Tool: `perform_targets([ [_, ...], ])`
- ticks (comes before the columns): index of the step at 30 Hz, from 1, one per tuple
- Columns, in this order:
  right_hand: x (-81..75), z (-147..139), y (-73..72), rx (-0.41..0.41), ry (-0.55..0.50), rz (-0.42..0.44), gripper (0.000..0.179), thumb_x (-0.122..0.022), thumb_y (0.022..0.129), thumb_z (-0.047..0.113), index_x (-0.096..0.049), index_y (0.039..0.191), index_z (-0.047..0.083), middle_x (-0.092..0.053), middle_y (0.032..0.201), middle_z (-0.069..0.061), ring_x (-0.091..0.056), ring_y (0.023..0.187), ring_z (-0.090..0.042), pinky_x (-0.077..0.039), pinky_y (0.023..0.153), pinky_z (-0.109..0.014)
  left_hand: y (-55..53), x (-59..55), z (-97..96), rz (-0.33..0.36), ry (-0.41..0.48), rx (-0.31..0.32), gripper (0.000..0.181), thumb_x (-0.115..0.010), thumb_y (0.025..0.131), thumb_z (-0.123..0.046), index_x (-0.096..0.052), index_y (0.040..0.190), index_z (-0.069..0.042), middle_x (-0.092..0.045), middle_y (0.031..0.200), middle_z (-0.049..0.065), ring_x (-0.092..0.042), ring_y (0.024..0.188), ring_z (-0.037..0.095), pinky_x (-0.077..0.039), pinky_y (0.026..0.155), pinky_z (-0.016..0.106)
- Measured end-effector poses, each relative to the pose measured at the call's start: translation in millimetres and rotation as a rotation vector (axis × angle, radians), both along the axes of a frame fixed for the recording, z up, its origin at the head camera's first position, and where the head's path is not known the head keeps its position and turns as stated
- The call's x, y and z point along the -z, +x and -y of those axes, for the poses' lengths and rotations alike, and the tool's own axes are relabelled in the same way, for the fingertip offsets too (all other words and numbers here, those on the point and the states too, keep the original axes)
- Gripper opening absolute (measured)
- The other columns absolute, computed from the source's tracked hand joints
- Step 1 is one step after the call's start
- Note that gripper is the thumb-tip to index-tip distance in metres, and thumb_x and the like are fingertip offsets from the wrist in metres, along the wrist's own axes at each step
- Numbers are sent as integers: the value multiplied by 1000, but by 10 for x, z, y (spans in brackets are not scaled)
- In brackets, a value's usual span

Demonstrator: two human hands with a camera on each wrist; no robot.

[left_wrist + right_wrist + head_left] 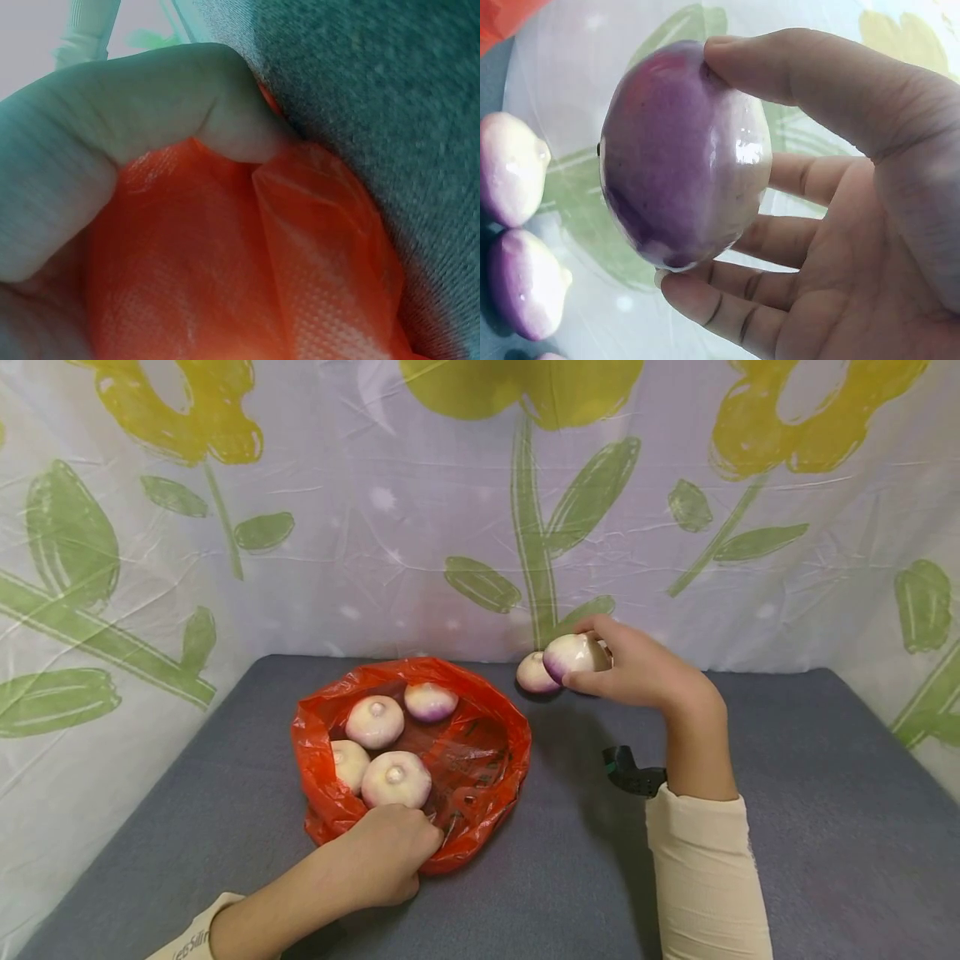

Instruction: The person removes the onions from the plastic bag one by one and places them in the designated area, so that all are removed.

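Note:
My right hand (637, 668) holds a white-and-purple turnip (573, 656) up at the back of the table, thumb on one side and fingers on the other. In the right wrist view the held turnip (682, 157) turns its purple underside to the camera. Another turnip (536, 675) lies just left of it on the table. My left hand (382, 856) pinches the near rim of an open red plastic bag (487, 843); the left wrist view shows thumb and bag film (195, 262) close up. Several turnips (396, 779) sit inside the bag, mostly towards its left.
Grey cloth covers the table (810, 827). A flower-printed sheet (360, 568) hangs behind and at the sides. A black strap-like piece (633, 772) sticks out at the right wrist. Two resting turnips (529, 285) show at the left of the right wrist view, with a sliver of another below.

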State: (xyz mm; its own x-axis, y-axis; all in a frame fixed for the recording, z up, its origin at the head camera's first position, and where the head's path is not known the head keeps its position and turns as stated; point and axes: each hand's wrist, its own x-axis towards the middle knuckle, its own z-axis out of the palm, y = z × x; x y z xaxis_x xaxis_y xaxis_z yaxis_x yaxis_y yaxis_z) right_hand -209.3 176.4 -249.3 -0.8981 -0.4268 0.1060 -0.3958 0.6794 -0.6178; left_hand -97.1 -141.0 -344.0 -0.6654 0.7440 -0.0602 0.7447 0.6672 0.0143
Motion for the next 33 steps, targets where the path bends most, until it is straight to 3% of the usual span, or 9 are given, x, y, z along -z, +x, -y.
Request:
perform_targets([
  [9,-4,-135,2,44,-7,36,57,-70,91,25,-46,137,3,-58,111,-16,-56,95,-28,-43,84,-44,8,-16,-12,16,-16,-17,23,-78,61,-1,-60,68,-15,-44,56,-7,-37,50,9,-39,48,29],
  [15,14,-208,-38,46,21,-8,58,-69,90,21,-47,140,0,-58,122,-19,-54,102,-32,-41,91,-49,13,-18,-11,14,-14,-17,23,-78,61,-2,-60,68,-15,-44,56,-7,-37,50,9,-40,48,30],
  [22,70,-266,-113,63,11,-84,56,-70,89,20,-50,135,-6,-57,121,-23,-53,101,-34,-42,84,-48,9,-8,-6,11,-6,-12,23,-77,61,-1,-60,67,-15,-44,56,-8,-37,50,9,-39,47,30],
  [29,87,-309,-128,249,41,-109,64,-69,89,30,-47,139,-4,-45,136,-30,-37,127,-46,-33,98,-58,9,7,1,-2,10,-4,25,-76,60,0,-58,66,-16,-44,56,-8,-36,50,9,-38,47,31],
  [33,93,-339,-121,372,6,-82,67,-68,88,28,-43,143,-1,-39,139,-32,-31,128,-51,-36,92,-60,7,6,0,-5,7,-4,24,-76,60,0,-59,66,-16,-44,57,-8,-37,50,9,-38,47,31],
])
